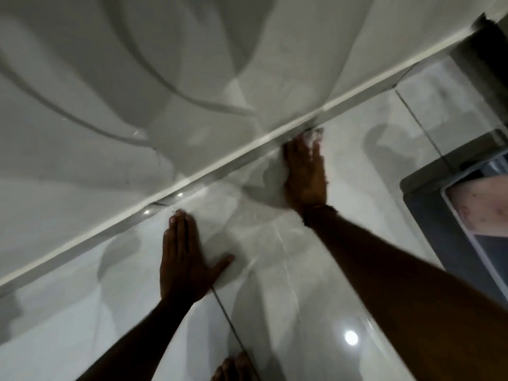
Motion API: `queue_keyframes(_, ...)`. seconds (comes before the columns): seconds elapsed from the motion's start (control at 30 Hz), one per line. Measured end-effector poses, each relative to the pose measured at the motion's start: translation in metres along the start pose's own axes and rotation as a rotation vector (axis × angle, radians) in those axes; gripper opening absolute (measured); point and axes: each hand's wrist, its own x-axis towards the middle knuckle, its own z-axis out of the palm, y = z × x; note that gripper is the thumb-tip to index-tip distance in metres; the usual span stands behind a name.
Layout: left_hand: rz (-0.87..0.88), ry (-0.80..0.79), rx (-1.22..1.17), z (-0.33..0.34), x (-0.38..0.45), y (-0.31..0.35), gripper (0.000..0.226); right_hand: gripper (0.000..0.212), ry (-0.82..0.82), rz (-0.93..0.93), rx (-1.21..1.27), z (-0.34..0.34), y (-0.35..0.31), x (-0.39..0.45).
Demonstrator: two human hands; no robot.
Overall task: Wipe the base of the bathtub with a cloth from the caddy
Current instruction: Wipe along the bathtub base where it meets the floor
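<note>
White cloth (312, 136) bunched under the fingertips of the right hand (305, 174), pressed down on the glossy floor tile (343, 243) right against the pale trim strip (192, 178) at the foot of the bathtub (137, 78). Only a small pale scrap of the cloth visible past the fingers (blurred, so shape unclear). Right hand flat, fingers extended over the cloth, holding it by pressure rather than by a closed fist. Dark band (319, 213) around the right wrist. Left hand (184, 257) spread palm-down on the tile, thumb splayed to the right, fingertips just short of the trim strip, nothing in it. Both forearms bare, reaching in from the lower edge. White bathtub panel filling the upper left, curved shadows across it. Dark grout line (231, 323) running down from beside the left hand toward bare toes (233, 367) at the bottom edge. Grey container (428, 215) with a lighter rim at the right edge, well apart from the hands (contents unclear). Bright round light reflection (351, 337) on the tile near the right forearm.
</note>
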Motion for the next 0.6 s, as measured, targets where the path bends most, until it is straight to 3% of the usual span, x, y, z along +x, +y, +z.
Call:
queue_keyframes(0.13, -0.001, -0.007, -0.022, -0.005, 0.001, 0.0, 0.132, 0.069, -0.021, -0.135, 0.18, 0.041, -0.096, -0.06)
queue_keyframes(0.23, 0.043, -0.005, -0.024, -0.008, 0.002, -0.005, 0.114, 0.058, -0.107, -0.332, 0.254, 0.06, -0.15, -0.092)
queue_keyframes(0.3, 0.063, 0.018, -0.024, -0.01, 0.001, -0.008, 0.11, 0.056, -0.102, -0.391, 0.255, 0.06, -0.158, -0.097)
queue_keyframes(0.4, 0.032, 0.003, -0.058, -0.011, 0.002, -0.008, 0.131, 0.065, -0.114, -0.455, 0.163, 0.056, -0.135, -0.084)
queue_keyframes(0.47, 0.008, -0.012, -0.086, -0.011, 0.003, -0.009, 0.138, 0.073, -0.115, -0.4, 0.153, 0.052, -0.129, -0.079)
queue_keyframes(0.53, 0.024, 0.01, -0.076, -0.01, 0.003, -0.011, 0.133, 0.064, -0.095, -0.366, 0.156, 0.051, -0.142, -0.087)
queue_keyframes(0.6, 0.048, 0.041, -0.058, -0.009, 0.003, -0.011, 0.126, 0.061, -0.085, -0.457, 0.137, 0.054, -0.151, -0.096)
